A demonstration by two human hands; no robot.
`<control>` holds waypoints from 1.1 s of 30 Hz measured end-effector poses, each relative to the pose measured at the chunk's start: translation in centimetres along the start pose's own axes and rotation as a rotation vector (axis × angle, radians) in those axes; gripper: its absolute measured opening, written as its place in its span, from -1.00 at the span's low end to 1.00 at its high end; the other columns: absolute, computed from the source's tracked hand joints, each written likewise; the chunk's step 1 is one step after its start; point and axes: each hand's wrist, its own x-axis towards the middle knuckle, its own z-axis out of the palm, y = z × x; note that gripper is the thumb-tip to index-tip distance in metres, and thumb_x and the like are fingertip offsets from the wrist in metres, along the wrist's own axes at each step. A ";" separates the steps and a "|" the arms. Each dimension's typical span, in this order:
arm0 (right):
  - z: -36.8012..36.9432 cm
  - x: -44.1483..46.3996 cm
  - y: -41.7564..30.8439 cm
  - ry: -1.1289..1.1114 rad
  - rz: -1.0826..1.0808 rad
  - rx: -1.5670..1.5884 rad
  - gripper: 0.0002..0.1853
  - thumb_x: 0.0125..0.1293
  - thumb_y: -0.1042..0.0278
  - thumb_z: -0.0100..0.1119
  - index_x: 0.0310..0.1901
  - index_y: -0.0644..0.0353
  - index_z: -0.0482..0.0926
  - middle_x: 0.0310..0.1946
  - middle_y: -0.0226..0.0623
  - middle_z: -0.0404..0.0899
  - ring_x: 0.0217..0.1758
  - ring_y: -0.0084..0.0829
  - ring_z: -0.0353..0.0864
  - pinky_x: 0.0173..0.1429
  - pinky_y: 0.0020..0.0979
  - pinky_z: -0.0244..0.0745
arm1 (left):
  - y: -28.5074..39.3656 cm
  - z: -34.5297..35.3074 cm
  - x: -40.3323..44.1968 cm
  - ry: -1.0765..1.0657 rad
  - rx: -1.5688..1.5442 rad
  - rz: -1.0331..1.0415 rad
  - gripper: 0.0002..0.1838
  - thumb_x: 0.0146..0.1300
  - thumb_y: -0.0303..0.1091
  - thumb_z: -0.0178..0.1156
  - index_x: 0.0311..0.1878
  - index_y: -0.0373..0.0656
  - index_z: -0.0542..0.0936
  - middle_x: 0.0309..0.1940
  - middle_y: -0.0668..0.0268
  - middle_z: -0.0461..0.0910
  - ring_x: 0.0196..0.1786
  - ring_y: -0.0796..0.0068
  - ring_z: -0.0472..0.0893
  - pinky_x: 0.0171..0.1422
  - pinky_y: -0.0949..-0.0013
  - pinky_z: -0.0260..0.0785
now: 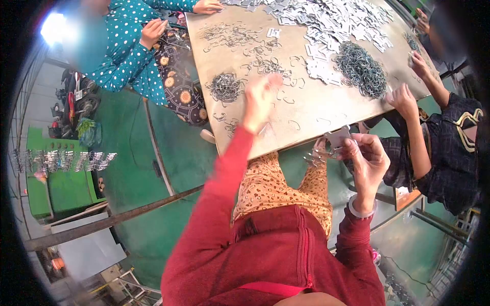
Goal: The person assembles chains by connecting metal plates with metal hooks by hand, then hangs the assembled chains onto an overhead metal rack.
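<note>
My right hand (370,158) is closed on a small flat grey metal plate (338,136), pinched between thumb and fingers just off the table's front edge. Several thin curved metal pieces (316,154) show beside and below the plate; whether they hang from it I cannot make out. Over the table, my left hand (261,99) is smeared by motion, so its fingers do not read clearly. Near it lie loose wire hooks (268,66) and a dense dark heap of small metal hooks (224,86).
The brown-topped table (298,107) bears a big pile of flat metal plates (332,30) and a mound of hooks (361,70). A person in a dotted teal top (130,56) sits left; people in dark clothes (439,148) sit right, hands at the edge.
</note>
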 end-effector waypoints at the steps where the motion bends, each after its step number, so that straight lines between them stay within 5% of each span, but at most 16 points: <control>1: -0.1 0.1 0.0 -0.002 0.000 -0.010 -0.87 0.14 0.61 0.22 -0.26 0.39 0.53 -0.48 -0.35 0.58 -0.47 -0.62 0.55 -0.38 -0.61 0.51 | 0.2 -1.1 3.1 -0.024 0.090 -0.196 -0.75 0.22 -0.28 0.12 -0.12 -0.20 0.59 -0.39 0.16 0.62 -0.37 0.40 0.59 -0.23 0.40 0.39; 3: -0.3 0.3 0.0 -0.001 0.007 -0.009 -0.88 0.13 0.61 0.23 -0.28 0.39 0.54 -0.47 -0.34 0.58 -0.46 -0.62 0.55 -0.37 -0.61 0.51 | -7.3 -0.7 7.3 -0.030 0.338 0.056 -0.73 0.20 -0.24 0.12 -0.11 -0.18 0.57 -0.37 0.10 0.59 -0.36 0.20 0.58 -0.23 0.27 0.40; 6: -0.9 0.3 -0.3 0.004 0.025 0.003 -0.89 0.13 0.61 0.24 -0.29 0.39 0.56 -0.45 -0.33 0.59 -0.46 -0.61 0.55 -0.37 -0.60 0.51 | -10.9 0.2 8.6 -0.154 0.634 0.078 -0.82 0.18 -0.32 0.08 -0.27 -0.15 0.61 -0.38 0.02 0.59 -0.25 0.00 0.57 -0.21 0.11 0.39; 8: -1.6 0.4 0.6 0.022 0.000 -0.027 -0.88 0.13 0.61 0.24 -0.28 0.39 0.56 -0.45 -0.32 0.59 -0.46 -0.60 0.56 -0.38 -0.59 0.51 | -12.8 0.7 9.0 -0.315 0.717 0.120 -0.85 0.16 -0.36 0.06 -0.24 -0.17 0.54 -0.29 0.05 0.56 -0.19 0.01 0.55 -0.18 0.08 0.38; 12: -1.6 0.4 -0.1 0.014 0.054 0.121 -0.88 0.14 0.60 0.24 -0.29 0.41 0.54 -0.47 -0.30 0.58 -0.48 -0.56 0.58 -0.39 -0.60 0.50 | -13.5 1.2 8.1 -0.168 0.828 0.250 -0.86 0.13 -0.48 0.04 -0.23 -0.26 0.47 -0.19 0.05 0.50 -0.13 0.03 0.52 -0.10 0.03 0.40; 15: -1.7 0.2 0.4 0.011 -0.011 0.048 -0.85 0.17 0.57 0.21 -0.23 0.43 0.54 -0.46 -0.30 0.59 -0.47 -0.58 0.58 -0.39 -0.60 0.50 | -12.0 0.6 8.7 0.043 0.626 0.114 -0.84 0.18 -0.52 0.04 -0.18 -0.30 0.50 -0.21 0.11 0.55 -0.19 0.20 0.58 -0.11 0.16 0.47; 18: -1.4 -0.3 1.0 0.010 -0.003 0.096 -0.78 0.20 0.54 0.18 -0.12 0.42 0.55 -0.45 -0.33 0.59 -0.45 -0.61 0.57 -0.37 -0.61 0.47 | -1.8 0.1 7.4 -0.103 -0.125 -0.451 -0.81 0.22 -0.47 0.10 -0.12 -0.32 0.53 -0.26 0.19 0.59 -0.28 0.41 0.60 -0.17 0.35 0.50; 20: -1.9 -0.2 1.5 -0.031 -0.081 -0.119 -0.79 0.22 0.52 0.16 -0.13 0.43 0.55 -0.43 -0.33 0.60 -0.44 -0.62 0.58 -0.35 -0.62 0.46 | 3.0 1.1 4.3 -0.252 -0.647 -0.490 -0.77 0.22 -0.42 0.18 -0.11 -0.35 0.55 -0.34 0.26 0.60 -0.38 0.56 0.58 -0.25 0.48 0.49; 22: -1.6 -0.7 2.1 0.008 0.002 -0.102 -0.80 0.23 0.51 0.14 -0.15 0.44 0.56 -0.42 -0.32 0.61 -0.44 -0.61 0.58 -0.34 -0.62 0.46 | 8.7 1.1 0.9 -0.483 -0.856 -0.512 -0.81 0.23 -0.42 0.16 -0.16 -0.34 0.55 -0.29 0.27 0.61 -0.25 0.54 0.58 -0.13 0.45 0.47; 24: -1.5 -1.1 3.0 -0.007 0.069 0.043 -0.81 0.23 0.53 0.14 -0.14 0.43 0.56 -0.40 -0.31 0.61 -0.43 -0.59 0.58 -0.33 -0.61 0.47 | 12.1 1.7 -1.7 -0.554 -0.890 -0.383 -0.83 0.22 -0.42 0.18 -0.19 -0.31 0.56 -0.31 0.30 0.60 -0.21 0.56 0.56 -0.06 0.47 0.43; 33: -0.9 -2.5 3.1 -0.004 0.079 0.147 -0.83 0.22 0.57 0.14 -0.16 0.40 0.56 -0.34 -0.31 0.61 -0.39 -0.59 0.58 -0.28 -0.59 0.52 | 12.3 3.1 -4.1 -0.576 -0.980 -0.578 -0.78 0.21 -0.36 0.21 -0.17 -0.32 0.54 -0.29 0.37 0.57 -0.23 0.67 0.51 -0.09 0.56 0.38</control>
